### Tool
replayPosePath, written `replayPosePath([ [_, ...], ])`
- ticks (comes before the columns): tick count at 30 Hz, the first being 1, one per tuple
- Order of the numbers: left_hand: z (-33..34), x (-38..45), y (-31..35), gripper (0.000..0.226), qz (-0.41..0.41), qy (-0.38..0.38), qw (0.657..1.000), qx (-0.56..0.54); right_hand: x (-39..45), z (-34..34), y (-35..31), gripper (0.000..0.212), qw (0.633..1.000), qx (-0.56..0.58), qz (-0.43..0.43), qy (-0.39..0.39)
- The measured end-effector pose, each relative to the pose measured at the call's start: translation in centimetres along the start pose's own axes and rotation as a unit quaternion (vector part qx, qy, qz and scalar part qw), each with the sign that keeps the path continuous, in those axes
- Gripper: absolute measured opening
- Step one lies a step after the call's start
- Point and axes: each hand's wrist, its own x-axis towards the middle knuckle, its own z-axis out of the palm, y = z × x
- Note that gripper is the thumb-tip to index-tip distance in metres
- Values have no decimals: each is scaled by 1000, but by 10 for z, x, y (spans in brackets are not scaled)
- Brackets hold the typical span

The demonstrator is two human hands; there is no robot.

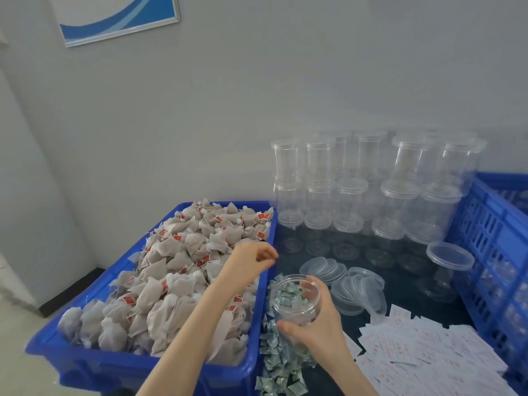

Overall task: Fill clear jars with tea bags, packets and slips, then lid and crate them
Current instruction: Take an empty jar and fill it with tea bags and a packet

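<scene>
right hand [317, 330] grips jar [295, 295]; left hand [251, 260] over bin rim [267, 281]

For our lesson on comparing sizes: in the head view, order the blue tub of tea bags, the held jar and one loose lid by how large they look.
1. blue tub
2. held jar
3. loose lid

The jar is nearer the camera than the lid, which exaggerates that gap.

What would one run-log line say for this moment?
right hand: holds open jar | left hand: above tea bag bin, fingers curled, contents unclear | lid: off
</scene>
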Motion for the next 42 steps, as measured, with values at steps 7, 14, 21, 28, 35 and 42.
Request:
replayPosePath([
  [7,29,8,-46,31,-127,-187,952,208,1,-2,3,86,1000,-20,-13,-1],
  [14,34,8,-49,21,-134,-182,941,251,-2,-4,4,89,1000,-21,-22,7],
  [21,31,1,-53,21,-124,-167,944,258,-4,-4,2,90,1000,-3,-19,10],
  [28,31,-1,-51,23,-127,-176,931,295,-8,-2,1,84,1000,3,-23,15],
  [35,24,-4,-49,13,-111,9,978,177,-8,5,4,86,1000,11,-4,13],
  [42,18,-7,-45,14,-106,173,971,124,-9,10,14,99,1000,2,12,-2],
])
